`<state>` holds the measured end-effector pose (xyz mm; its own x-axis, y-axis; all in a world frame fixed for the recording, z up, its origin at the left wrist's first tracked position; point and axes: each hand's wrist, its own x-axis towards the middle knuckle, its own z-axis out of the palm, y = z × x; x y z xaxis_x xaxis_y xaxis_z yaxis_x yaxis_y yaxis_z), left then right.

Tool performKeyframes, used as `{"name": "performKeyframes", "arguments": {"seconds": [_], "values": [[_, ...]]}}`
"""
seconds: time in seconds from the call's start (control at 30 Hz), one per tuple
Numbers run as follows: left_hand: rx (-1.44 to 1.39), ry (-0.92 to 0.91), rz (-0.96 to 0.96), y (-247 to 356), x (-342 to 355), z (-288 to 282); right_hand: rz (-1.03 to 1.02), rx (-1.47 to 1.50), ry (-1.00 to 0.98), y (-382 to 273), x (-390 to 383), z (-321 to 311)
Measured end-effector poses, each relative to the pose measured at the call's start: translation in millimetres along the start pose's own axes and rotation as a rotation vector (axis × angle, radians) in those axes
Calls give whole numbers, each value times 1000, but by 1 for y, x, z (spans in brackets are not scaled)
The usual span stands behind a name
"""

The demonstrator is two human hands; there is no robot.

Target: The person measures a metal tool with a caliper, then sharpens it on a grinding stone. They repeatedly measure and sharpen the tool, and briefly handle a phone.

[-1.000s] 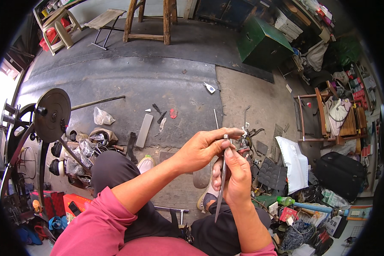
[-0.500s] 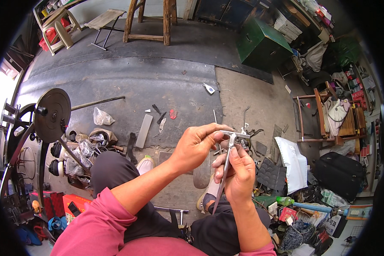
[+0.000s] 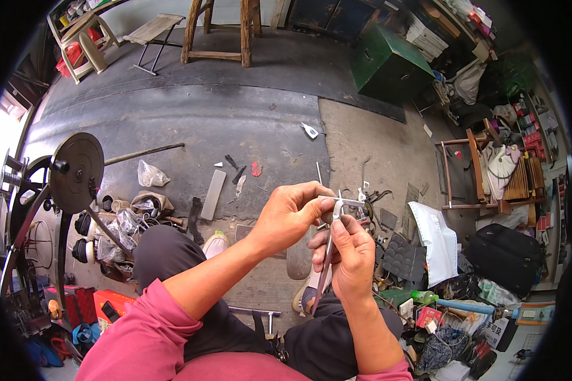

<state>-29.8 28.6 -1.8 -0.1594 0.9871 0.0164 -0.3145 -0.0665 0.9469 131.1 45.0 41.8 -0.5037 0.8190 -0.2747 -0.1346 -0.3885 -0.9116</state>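
In front of my knees, my left hand [image 3: 289, 214] pinches a flat grey metal strip [image 3: 354, 202] between thumb and fingers. The strip lies crosswise over the top of a slim metal tool [image 3: 328, 254], which my right hand [image 3: 351, 253] grips with thumb and curled fingers. This tool has a forked, curved upper end and a long narrow body that tapers downward. I cannot tell its exact kind. Strip and tool appear to touch at the forked end. My left fingertips are right beside that end.
On the left stands a machine with a dark round wheel [image 3: 76, 173]. A long grey flat bar [image 3: 213, 195] and a small white bottle [image 3: 309, 131] lie on the floor ahead. Right of me are a white bag [image 3: 433, 244], a black case [image 3: 506, 261] and piled clutter. A green box [image 3: 391, 66] stands far back.
Both hands, with the strip and the tool, have shifted slightly to the left. The tool's forked end now sits a little further left and lower. Both grips hold.
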Motion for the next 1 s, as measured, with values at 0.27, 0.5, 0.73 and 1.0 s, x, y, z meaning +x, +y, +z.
{"name": "performKeyframes", "arguments": {"seconds": [0.27, 0.5, 0.73, 1.0], "values": [[212, -12, -25, -5, 1, -1, 152, 149, 48, -6, 2, -4], [313, -4, 13, 2, -2, 2, 204, 236, 40, -5, 5, -11], [382, -7, 14, 4, -2, 3, 231, 273, 46, -3, 5, -14], [560, -66, -58, -6, 0, 2, 258, 326, 11, 0, 6, -18]]}}
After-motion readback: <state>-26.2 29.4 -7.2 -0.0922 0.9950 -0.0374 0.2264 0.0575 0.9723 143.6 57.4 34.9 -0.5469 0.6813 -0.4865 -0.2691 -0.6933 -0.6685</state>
